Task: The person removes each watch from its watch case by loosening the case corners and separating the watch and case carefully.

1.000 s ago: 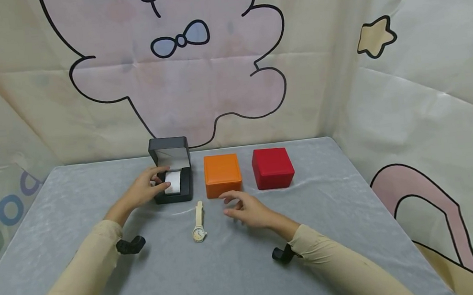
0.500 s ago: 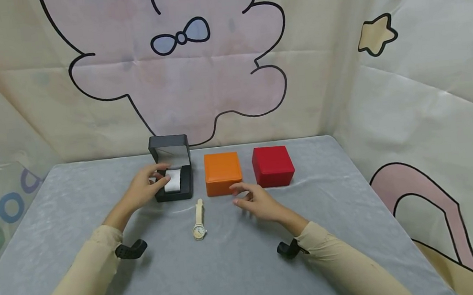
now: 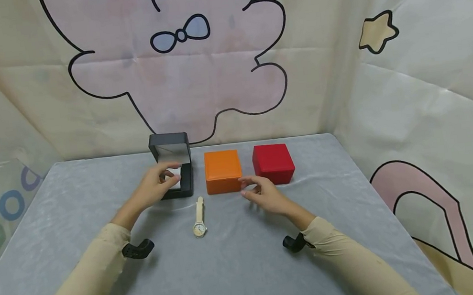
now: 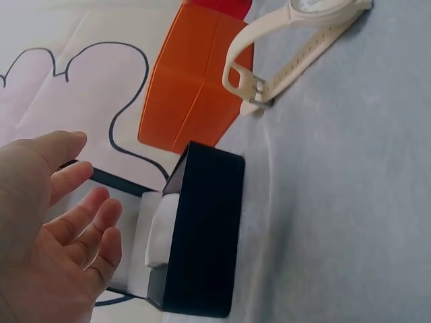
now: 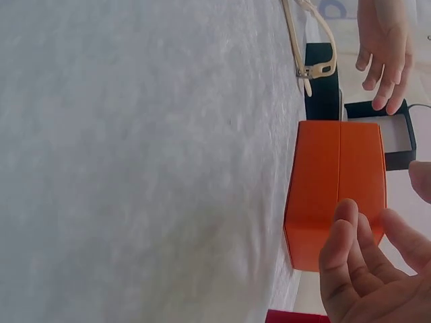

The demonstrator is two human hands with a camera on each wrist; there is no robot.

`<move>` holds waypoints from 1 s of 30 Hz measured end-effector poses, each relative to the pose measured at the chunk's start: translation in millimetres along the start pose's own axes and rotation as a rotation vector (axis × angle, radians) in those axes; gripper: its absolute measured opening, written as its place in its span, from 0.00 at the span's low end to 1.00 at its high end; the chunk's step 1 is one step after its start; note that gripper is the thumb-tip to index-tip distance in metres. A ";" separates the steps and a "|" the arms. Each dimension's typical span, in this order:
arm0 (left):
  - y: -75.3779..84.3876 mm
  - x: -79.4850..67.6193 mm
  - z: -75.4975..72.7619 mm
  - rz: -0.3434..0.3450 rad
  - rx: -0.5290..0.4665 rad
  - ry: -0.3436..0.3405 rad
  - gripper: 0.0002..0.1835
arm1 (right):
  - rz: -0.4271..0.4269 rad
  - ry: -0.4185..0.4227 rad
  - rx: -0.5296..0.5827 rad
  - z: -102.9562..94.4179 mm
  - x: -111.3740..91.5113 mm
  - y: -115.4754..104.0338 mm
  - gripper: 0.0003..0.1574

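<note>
My left hand (image 3: 154, 185) hovers over a black watch box (image 3: 186, 179) whose lid stands up. Its fingers are loosely bent and hold nothing. Inside the box sits a white cushion (image 4: 163, 232), partly hidden by that hand in the head view. An orange box (image 3: 223, 170) with its lid down stands to the right. Close to its front right corner is my right hand (image 3: 267, 197), fingers relaxed and nothing in them; whether it touches the box I cannot tell. A cream wristwatch (image 3: 200, 228) lies between the hands, its strap pointing toward the boxes.
A closed red box (image 3: 273, 163) stands right of the orange one, beyond my right hand. Grey cloth (image 3: 232, 273) covers the table. A printed curtain (image 3: 228, 71) hangs right behind the table's far edge.
My left hand has shifted a little right, further over the black box. My right hand has moved right along the front of the orange box. The wristwatch and boxes stay in place.
</note>
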State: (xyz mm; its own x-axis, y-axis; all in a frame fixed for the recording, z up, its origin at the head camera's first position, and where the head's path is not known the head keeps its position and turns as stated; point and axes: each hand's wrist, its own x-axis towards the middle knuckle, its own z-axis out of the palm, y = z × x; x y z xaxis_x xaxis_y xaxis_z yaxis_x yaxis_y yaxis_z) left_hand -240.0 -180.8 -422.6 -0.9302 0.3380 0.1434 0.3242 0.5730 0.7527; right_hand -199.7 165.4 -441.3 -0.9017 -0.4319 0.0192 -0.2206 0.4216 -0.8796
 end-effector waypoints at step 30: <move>27.9 29.7 41.0 0.057 -0.050 -0.059 0.28 | 0.127 0.113 -0.040 0.7 8.2 13.5 0.42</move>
State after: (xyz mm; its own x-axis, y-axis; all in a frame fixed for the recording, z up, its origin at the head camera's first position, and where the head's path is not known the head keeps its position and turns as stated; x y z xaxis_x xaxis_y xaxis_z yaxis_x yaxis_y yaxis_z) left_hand -251.5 -124.1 -423.7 -0.8982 0.4133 0.1495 0.3659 0.5145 0.7755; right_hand -209.8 167.1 -453.4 -0.9590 -0.2813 -0.0355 -0.1146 0.4991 -0.8589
